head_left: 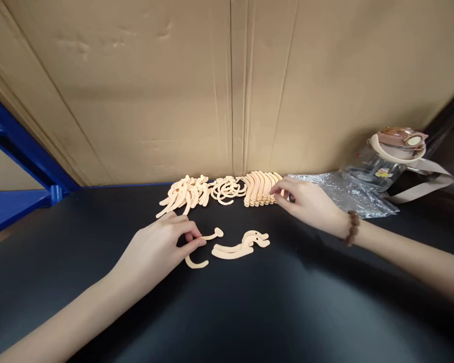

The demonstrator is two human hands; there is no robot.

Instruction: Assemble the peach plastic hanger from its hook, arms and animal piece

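The left hand (162,247) pinches one thin peach hook (214,235) between thumb and fingers, just left of the small stack of hooks (240,245) on the black table (249,312). Behind that stack, the right hand (310,204) touches a neat row of hooks (259,189) with bent fingers. It may be gripping one, but I cannot tell.

Peach hooks (202,249), black table (249,312), brown cardboard (174,101), blue frame (18,151)
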